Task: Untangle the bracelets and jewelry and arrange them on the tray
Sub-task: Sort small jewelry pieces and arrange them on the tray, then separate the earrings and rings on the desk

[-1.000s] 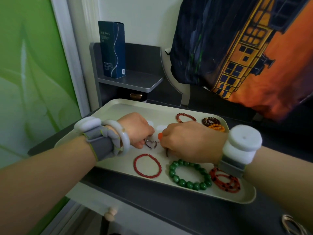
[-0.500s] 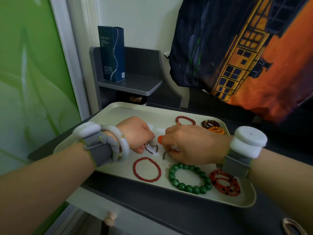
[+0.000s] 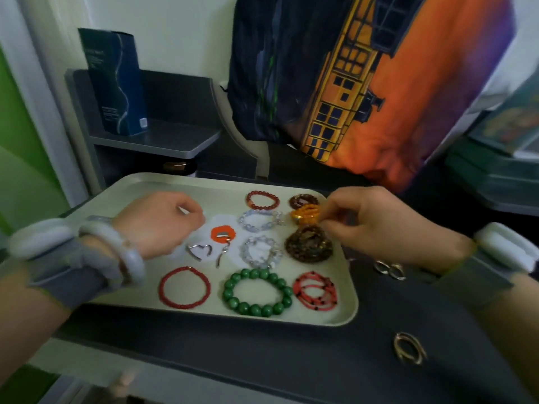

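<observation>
Pinching at the orange beaded bracelet (image 3: 305, 214), your right hand (image 3: 376, 225) has its fingertips curled together on it near the far right corner of the cream rectangular tray (image 3: 348, 301). Your left hand (image 3: 157, 225) hovers over the tray's left half, fingers loosely curled, holding nothing that shows. Just beside it lie a silver heart-shaped pendant (image 3: 200, 251) and an orange ring-shaped charm (image 3: 223, 234). Along the tray's near edge sit a thin red bead bracelet (image 3: 184, 287), a chunky green bead bracelet (image 3: 257, 292) and a red-and-black coiled bracelet (image 3: 315, 291).
</observation>
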The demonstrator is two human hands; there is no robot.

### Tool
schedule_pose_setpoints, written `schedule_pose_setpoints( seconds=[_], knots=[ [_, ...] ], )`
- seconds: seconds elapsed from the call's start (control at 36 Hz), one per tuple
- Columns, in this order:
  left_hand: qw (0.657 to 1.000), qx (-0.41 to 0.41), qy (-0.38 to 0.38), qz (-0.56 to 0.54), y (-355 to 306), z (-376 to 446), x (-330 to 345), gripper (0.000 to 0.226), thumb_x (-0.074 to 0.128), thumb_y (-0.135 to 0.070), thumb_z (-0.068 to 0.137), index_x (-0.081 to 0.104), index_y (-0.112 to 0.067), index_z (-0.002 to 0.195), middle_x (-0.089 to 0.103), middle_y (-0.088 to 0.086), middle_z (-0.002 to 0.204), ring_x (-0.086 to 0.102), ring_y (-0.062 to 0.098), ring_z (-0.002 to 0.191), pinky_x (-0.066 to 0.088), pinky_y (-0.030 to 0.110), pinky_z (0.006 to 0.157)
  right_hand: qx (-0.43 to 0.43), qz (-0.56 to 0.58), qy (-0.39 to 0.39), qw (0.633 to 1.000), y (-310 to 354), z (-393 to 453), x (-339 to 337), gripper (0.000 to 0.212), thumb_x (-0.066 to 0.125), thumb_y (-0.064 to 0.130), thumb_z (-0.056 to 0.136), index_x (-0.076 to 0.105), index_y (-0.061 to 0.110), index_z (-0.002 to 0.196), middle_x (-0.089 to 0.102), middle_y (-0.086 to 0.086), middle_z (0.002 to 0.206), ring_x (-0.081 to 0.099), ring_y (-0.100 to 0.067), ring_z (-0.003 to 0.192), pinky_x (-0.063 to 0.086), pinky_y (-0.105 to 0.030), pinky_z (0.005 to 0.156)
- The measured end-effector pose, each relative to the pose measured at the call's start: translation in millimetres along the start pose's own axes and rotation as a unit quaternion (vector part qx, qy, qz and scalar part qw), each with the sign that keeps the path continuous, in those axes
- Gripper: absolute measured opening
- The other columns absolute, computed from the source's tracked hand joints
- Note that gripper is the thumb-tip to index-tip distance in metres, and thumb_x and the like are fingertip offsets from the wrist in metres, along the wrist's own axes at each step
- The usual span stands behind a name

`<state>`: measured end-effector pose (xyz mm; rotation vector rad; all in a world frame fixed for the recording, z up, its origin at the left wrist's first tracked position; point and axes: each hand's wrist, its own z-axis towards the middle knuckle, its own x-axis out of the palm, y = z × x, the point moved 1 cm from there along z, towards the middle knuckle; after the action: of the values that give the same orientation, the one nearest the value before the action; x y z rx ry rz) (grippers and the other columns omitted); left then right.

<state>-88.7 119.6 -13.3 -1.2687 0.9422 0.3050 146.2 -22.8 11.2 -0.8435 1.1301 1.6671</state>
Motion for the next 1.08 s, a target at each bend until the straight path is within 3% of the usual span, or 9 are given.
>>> schedule_pose_setpoints(
  seconds=[0.11,0.25,0.44,0.53,0.64,0.81,0.86,0.94,1.08],
  knots=[
    [0.998,0.065,-0.003,-0.025,-29,-14,13,0.002,0.061,-0.034,0.085,0.060,-0.036,0.086,0.062,-0.005,0.082,0.060,0.015,0.074,0.049,0.034,0.071,0.098,0.038,-0.023,0.994,-36,-28,-15,0.010,0.067,0.017,0.081,0.066,0.026,0.077,0.068,0.011,0.072,0.058,0.005,0.063,0.042,-0.006,0.062],
    [0.985,0.159,0.041,-0.044,-75,-33,52,0.007,0.067,-0.032,0.081,0.066,-0.032,0.089,0.065,-0.008,0.078,0.059,0.005,0.067,0.042,0.023,0.059,0.186,0.064,-0.037,0.980,-76,-51,-26,0.009,0.066,0.013,0.081,0.069,0.022,0.079,0.064,0.009,0.065,0.051,0.004,0.052,0.040,-0.006,0.055],
    [0.968,0.238,0.084,-0.014,-127,-34,110,0.009,0.065,-0.028,0.084,0.066,-0.032,0.092,0.065,-0.012,0.082,0.061,0.000,0.077,0.050,0.018,0.071,0.232,0.049,0.034,0.971,-97,-62,-30,0.010,0.067,0.016,0.082,0.068,0.025,0.087,0.062,0.014,0.066,0.054,0.008,0.051,0.040,-0.002,0.054],
    [0.959,0.266,0.078,0.062,-145,-32,133,0.019,0.060,-0.027,0.088,0.065,-0.029,0.106,0.065,-0.012,0.089,0.060,0.005,0.084,0.046,0.019,0.073,0.240,0.062,0.068,0.966,-97,-65,-31,0.010,0.067,0.022,0.082,0.068,0.026,0.091,0.063,0.015,0.071,0.055,0.007,0.054,0.040,-0.003,0.055],
    [0.933,0.306,0.031,0.188,-159,-27,154,0.031,0.051,-0.024,0.093,0.058,-0.031,0.122,0.061,-0.002,0.115,0.051,0.019,0.111,0.042,0.030,0.090,0.233,0.088,0.072,0.966,-92,-64,-33,0.007,0.067,0.025,0.080,0.069,0.024,0.087,0.063,0.012,0.068,0.053,0.008,0.048,0.040,-0.005,0.049],
    [0.918,0.306,0.063,0.246,-164,-25,166,0.028,0.049,-0.013,0.092,0.065,-0.030,0.108,0.061,0.000,0.106,0.051,0.023,0.109,0.045,0.035,0.086,0.225,0.063,0.113,0.966,-89,-65,-26,0.009,0.072,0.028,0.076,0.069,0.022,0.082,0.070,0.003,0.079,0.060,-0.007,0.067,0.050,-0.024,0.067],
    [0.920,0.302,0.069,0.241,-165,-23,167,0.026,0.050,-0.012,0.091,0.066,-0.026,0.105,0.064,0.002,0.104,0.055,0.024,0.108,0.047,0.036,0.087,0.222,0.057,0.119,0.966,-89,-64,-24,0.003,0.070,0.026,0.079,0.068,0.024,0.079,0.067,0.006,0.074,0.057,-0.003,0.063,0.047,-0.020,0.062],
    [0.924,0.270,0.084,0.258,-170,-20,165,0.027,0.049,-0.018,0.095,0.063,-0.028,0.116,0.062,0.001,0.113,0.052,0.021,0.113,0.045,0.032,0.091,0.222,0.052,0.117,0.967,-90,-62,-23,0.008,0.067,0.024,0.082,0.064,0.028,0.074,0.060,0.011,0.065,0.054,0.004,0.054,0.038,-0.015,0.056],
    [0.954,0.268,0.032,0.133,-166,-22,161,0.020,0.053,-0.022,0.092,0.070,-0.026,0.102,0.063,-0.006,0.089,0.061,0.014,0.092,0.049,0.026,0.079,0.237,0.114,0.075,0.962,-94,-59,-23,0.011,0.065,0.018,0.084,0.063,0.025,0.076,0.063,0.008,0.065,0.059,-0.003,0.055,0.044,-0.015,0.050]
  ],
)
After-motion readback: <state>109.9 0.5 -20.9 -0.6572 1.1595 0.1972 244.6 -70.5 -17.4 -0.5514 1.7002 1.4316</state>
